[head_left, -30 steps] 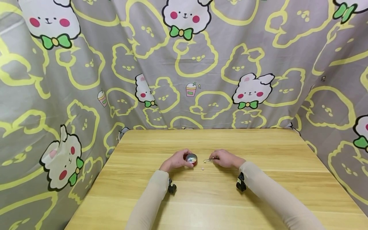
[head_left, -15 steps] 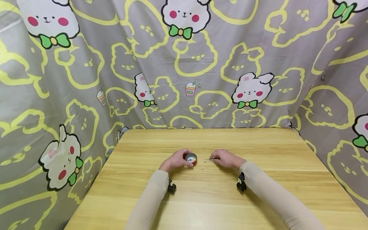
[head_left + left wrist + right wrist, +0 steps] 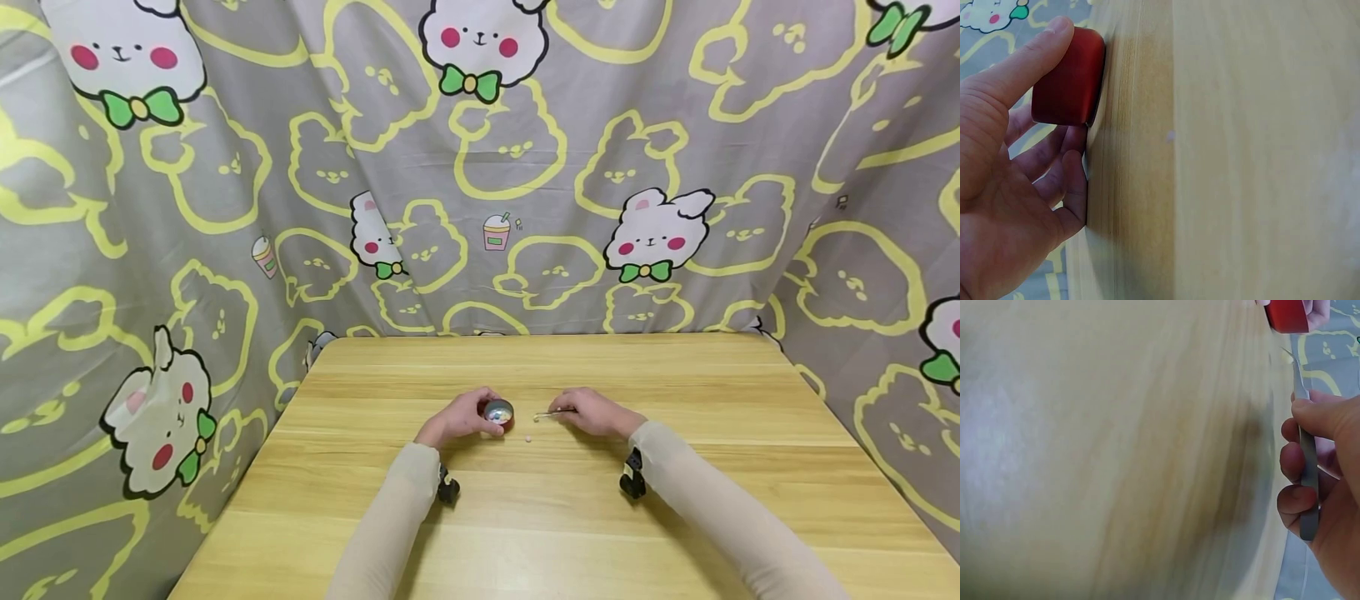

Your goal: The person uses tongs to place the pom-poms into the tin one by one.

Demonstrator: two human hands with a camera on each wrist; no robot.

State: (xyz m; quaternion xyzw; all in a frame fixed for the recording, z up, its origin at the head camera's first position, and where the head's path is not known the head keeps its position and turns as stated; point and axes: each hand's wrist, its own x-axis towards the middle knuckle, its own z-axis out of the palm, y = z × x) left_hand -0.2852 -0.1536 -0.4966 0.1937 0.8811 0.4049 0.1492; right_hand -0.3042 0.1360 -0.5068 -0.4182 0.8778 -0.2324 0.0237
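My left hand [image 3: 467, 414] holds a small round tin [image 3: 498, 414] between thumb and fingers, its thumb lying along the red side wall [image 3: 1069, 78]. Small colourful pieces show inside the tin from above. In my right hand [image 3: 591, 412] is a pair of metal tweezers [image 3: 1309, 469] with a bent, pointed tip, pinched by thumb and fingers and aimed left toward the tin. A tiny pale yellow bead [image 3: 1289, 359] shows at the tweezers' tip. On the table between the hands lies a tiny pinkish bead [image 3: 528, 438].
The wooden table [image 3: 525, 533] spreads around both hands. A grey curtain [image 3: 540, 167] with cartoon animals hangs behind it and along both sides. Black wrist cameras are strapped at both cuffs, such as the right camera [image 3: 632, 475].
My right hand has shifted slightly to the right with the tweezers, whose two arms now look closer together. The left hand and the tin stay in place.
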